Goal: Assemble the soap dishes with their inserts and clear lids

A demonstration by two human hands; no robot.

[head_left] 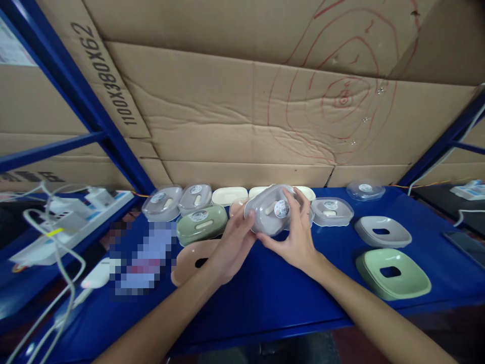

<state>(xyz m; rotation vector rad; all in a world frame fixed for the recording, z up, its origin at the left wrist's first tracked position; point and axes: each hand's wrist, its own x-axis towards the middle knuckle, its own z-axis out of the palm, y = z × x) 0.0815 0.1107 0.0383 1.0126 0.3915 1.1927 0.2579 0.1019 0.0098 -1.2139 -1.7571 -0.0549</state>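
Note:
My left hand (237, 242) and my right hand (301, 240) hold a grey soap dish with a clear lid (263, 210) between them, tilted above the blue table. The fingers of both hands are closed around its ends. On its lid is a round white sticker, with a small pale oval piece beside it. Under my left forearm lies a peach dish with a cut-out (185, 263), partly hidden. To the left rests a green lidded dish (202, 225). Just right of my right hand stands another grey lidded dish (333, 211).
Two grey lidded dishes (162, 203) and cream trays (229, 195) line the back. A clear lid (366, 190), an open grey dish (382, 231) and an open green dish (396, 273) lie right. Power strips with cables (71, 222) and a blurred-out object (146, 260) are left.

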